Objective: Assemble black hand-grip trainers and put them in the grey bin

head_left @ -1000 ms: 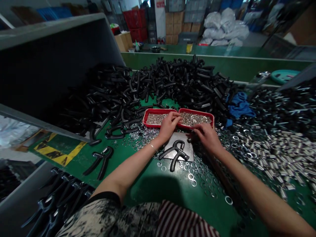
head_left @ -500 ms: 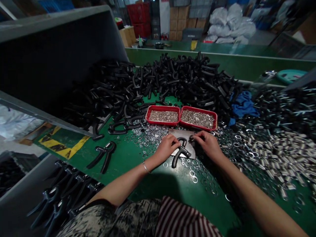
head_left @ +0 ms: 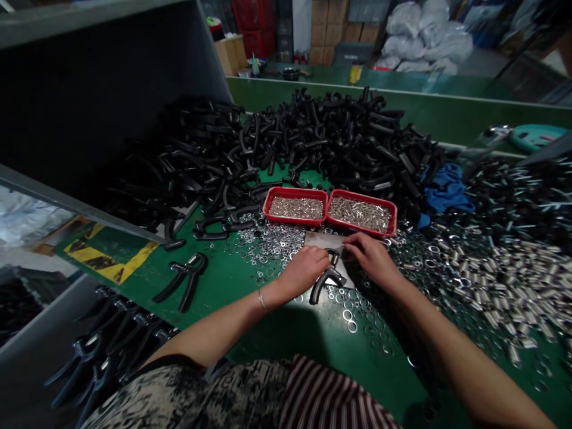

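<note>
The left grip (head_left: 308, 266) is curled closed over one side of the black handle assembly (head_left: 320, 283), which lies on a metal plate (head_left: 318, 239), its free leg slanting toward the person just beside that grip. Across the plate, the right grip (head_left: 372, 256) has thumb and fingertips drawn near each other; from here I can't tell whether they pinch something small. Beyond both grips sit two red trays of small metal parts, the left tray (head_left: 295, 221) and right tray (head_left: 361, 230). A second handle assembly (head_left: 190, 289) rests well left of the left grip.
</note>
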